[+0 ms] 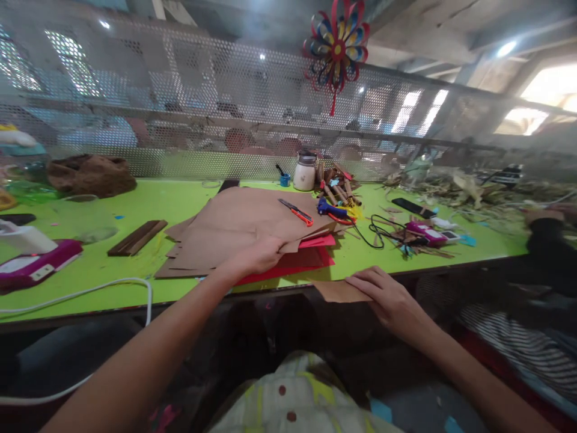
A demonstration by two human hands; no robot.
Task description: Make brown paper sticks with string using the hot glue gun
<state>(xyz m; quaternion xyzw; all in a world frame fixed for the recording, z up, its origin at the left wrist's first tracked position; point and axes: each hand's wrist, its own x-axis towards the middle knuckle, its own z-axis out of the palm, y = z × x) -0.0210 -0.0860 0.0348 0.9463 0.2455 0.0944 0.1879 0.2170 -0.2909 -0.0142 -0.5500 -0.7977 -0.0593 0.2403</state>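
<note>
A stack of brown paper sheets point(225, 225) lies on the green table in front of me. My left hand point(267, 254) is closed at its front right corner, pinching the edge of the paper. Red sheets point(322, 242) stick out under that corner. Just past the table's front edge, my right hand point(383, 294) grips a small brown paper piece point(340, 291), its fingers resting on top. Scissors point(297, 212) with orange-red handles rest on the stack. Beside them is a blue glue gun point(333, 209) with a black cord.
Behind the stack stand a white jar point(305, 173) and rolled brown pieces point(340, 189). A black phone point(412, 208) and purple power strip point(426, 234) lie right. At left are brown strips point(137, 238) and another purple power strip point(42, 267). A co-worker's dark sleeve point(547, 246) shows far right.
</note>
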